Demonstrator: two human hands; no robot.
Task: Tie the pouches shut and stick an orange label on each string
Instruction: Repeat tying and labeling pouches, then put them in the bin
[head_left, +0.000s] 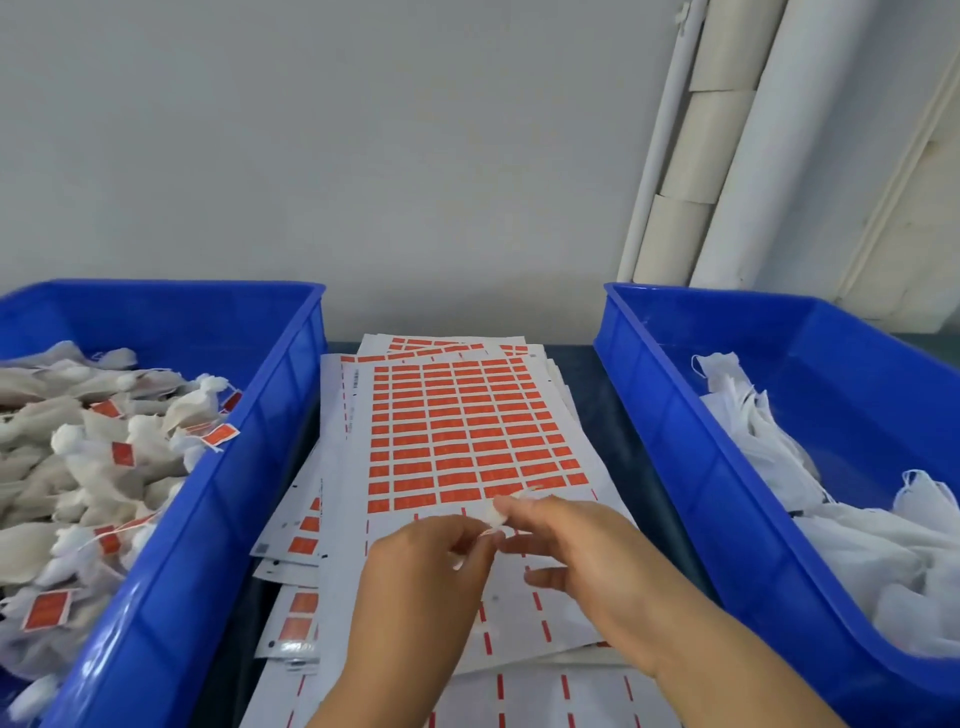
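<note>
Low in the frame's centre, my left hand (431, 566) and right hand (566, 545) meet over the label sheet (467, 431), fingertips pinching what looks like a pouch string (493, 530); neither is nearer. Finished pouches (93, 467) lie left.

A dark table (605, 410) carries a loose stack of label sheets (467, 431) directly beneath both hands. A blue bin (234, 467) sits left of the hands, another blue bin (691, 467) to their right.
</note>
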